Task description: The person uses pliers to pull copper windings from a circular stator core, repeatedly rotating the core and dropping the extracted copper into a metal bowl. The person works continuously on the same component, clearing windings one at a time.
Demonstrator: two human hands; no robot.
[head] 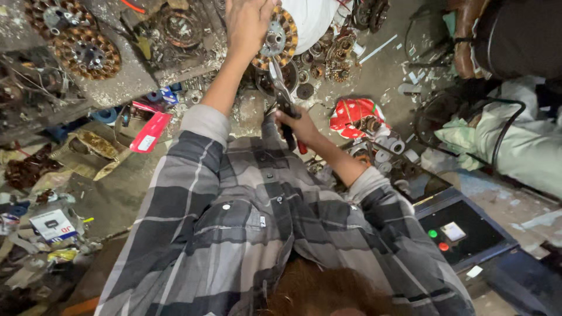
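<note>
Cluttered workshop floor, motor parts everywhere. Left hand (249, 23) at 12 o'clock grips a copper-wound stator (276, 38). Right hand (293, 124) is closed on red-handled pliers (282, 96), tips at the windings. Windings look intact: stripping barely started. More stators (82, 44) at 10 o'clock.

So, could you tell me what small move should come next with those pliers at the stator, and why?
Probably ease the pliers a little deeper toward the copper windings of the fan stator. The left hand grips the stator from above, the right hand holds the red handles, and the tips sit just at the lower rim; whether they grip anything cannot be told.
</note>
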